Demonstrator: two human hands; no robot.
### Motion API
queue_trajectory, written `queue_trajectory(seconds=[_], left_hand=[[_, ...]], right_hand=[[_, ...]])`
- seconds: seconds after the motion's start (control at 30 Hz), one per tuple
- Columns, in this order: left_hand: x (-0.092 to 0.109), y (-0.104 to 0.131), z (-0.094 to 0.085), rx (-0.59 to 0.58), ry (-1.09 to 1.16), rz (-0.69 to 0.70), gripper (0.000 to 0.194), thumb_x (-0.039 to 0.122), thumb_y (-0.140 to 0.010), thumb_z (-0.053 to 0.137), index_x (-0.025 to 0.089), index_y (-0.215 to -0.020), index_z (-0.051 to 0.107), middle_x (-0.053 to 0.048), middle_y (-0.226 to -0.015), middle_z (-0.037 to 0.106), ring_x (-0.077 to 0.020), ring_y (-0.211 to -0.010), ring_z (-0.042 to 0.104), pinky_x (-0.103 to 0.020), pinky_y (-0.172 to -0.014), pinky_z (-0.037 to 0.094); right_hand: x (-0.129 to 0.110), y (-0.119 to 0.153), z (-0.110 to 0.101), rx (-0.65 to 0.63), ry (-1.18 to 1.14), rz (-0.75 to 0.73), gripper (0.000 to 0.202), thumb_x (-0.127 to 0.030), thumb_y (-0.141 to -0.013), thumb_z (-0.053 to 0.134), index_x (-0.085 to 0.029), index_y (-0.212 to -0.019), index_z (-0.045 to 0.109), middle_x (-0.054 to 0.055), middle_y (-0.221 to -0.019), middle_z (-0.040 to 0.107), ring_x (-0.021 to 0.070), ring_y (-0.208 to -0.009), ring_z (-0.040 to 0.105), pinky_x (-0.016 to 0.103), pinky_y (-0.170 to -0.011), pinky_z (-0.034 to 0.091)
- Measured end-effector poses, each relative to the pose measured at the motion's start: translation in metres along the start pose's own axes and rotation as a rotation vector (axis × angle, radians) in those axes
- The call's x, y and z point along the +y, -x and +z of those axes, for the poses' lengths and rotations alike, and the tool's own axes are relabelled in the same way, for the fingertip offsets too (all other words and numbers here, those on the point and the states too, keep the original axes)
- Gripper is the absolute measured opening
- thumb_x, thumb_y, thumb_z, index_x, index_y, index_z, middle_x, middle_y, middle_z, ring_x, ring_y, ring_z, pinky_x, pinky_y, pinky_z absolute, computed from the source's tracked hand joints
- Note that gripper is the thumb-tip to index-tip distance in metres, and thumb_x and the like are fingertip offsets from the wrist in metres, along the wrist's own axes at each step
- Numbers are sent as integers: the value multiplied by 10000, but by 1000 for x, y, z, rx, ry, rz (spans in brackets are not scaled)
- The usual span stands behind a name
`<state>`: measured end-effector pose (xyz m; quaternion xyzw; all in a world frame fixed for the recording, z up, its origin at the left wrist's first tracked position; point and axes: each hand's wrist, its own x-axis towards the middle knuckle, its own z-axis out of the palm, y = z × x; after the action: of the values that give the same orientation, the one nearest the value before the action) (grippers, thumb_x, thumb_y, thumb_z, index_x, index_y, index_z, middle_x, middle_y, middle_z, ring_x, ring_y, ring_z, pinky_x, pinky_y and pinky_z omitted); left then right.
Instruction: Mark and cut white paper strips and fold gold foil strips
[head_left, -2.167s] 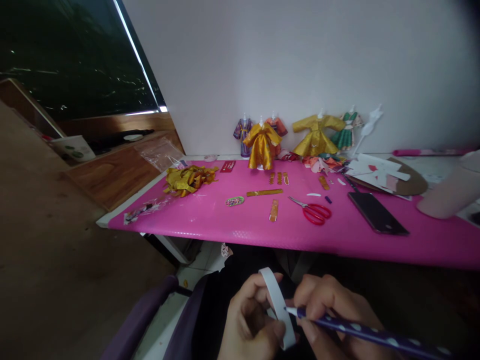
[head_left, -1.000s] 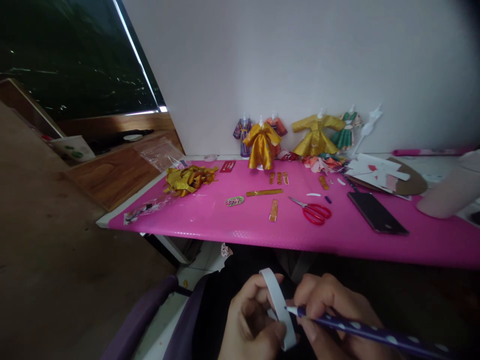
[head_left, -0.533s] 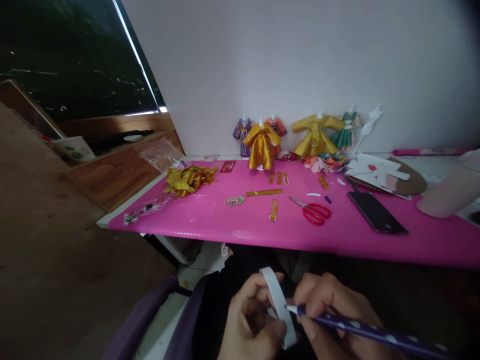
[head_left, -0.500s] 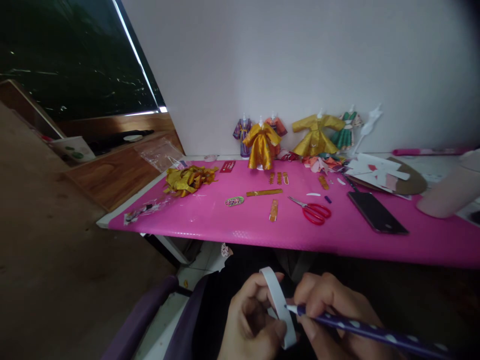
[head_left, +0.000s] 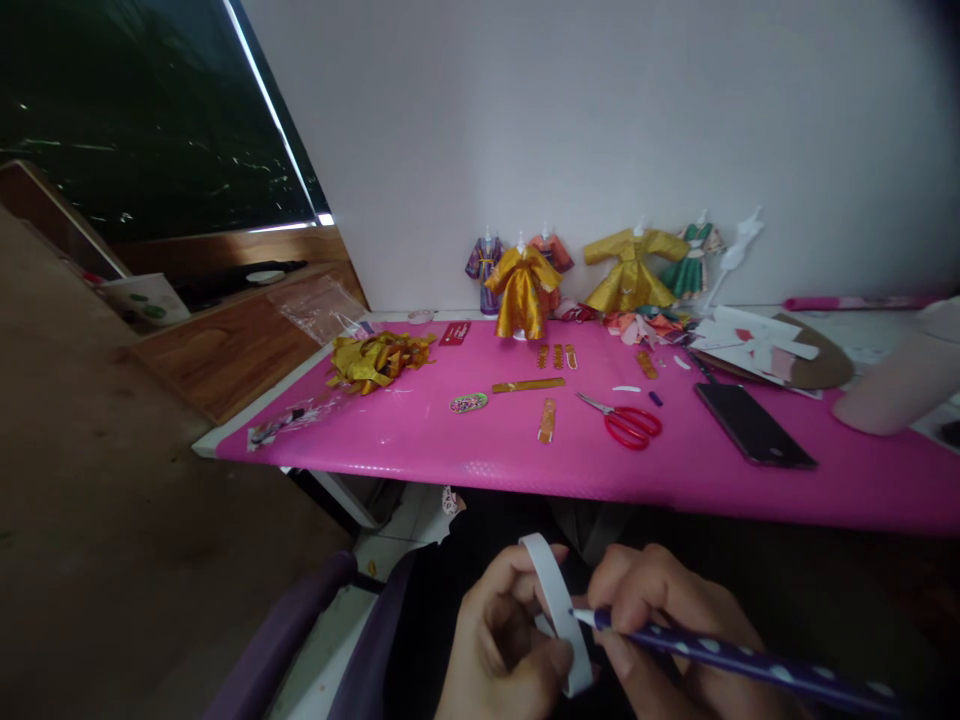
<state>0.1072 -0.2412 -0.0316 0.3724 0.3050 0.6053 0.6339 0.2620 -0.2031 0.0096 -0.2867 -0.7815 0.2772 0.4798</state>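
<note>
Low in the view, above my lap, my left hand (head_left: 510, 640) pinches a narrow white strip (head_left: 553, 590), curved like a band, between thumb and fingers. My right hand (head_left: 667, 620) grips a dark purple pen (head_left: 720, 655) with pale drop-shaped spots. Its white tip meets the strip's edge, or comes very close to it. Part of the strip is hidden behind my left fingers. On the pink table (head_left: 420, 450) beyond lie red-handled scissors (head_left: 631, 427), a flat gold strip (head_left: 528, 385) and a short gold piece (head_left: 547, 420).
Small doll garments on stands, one a gold dress (head_left: 523, 290), line the wall. Gold fabric scraps (head_left: 375, 360) lie left. A green patterned oval clip (head_left: 469, 403) is mid-table. A black phone (head_left: 754, 425), white paper pieces (head_left: 742, 335) and a pale bottle (head_left: 889, 385) are right.
</note>
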Motion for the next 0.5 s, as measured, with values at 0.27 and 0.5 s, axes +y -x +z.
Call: queue_trajectory(seconds=[0.27, 0.5], left_hand=[[-1, 1, 0, 12, 12, -5, 383, 240, -729, 819, 310, -1095, 731, -13, -833, 729, -127, -677, 591, -203, -596, 414], [-1, 2, -1, 27, 19, -7, 392, 219, -709, 818, 296, -1084, 734, -10, -817, 722, -137, -700, 593, -204, -599, 413]], right_hand=[[0, -1, 3, 5, -34, -1, 186, -85, -842, 499, -250, -785, 436, -52, -642, 600, 96, -536, 630, 146, -502, 500], [4, 3, 3, -13, -47, -25, 203, -61, -830, 486, -249, -785, 425, -60, -627, 587, 90, -519, 617, 152, -509, 500]])
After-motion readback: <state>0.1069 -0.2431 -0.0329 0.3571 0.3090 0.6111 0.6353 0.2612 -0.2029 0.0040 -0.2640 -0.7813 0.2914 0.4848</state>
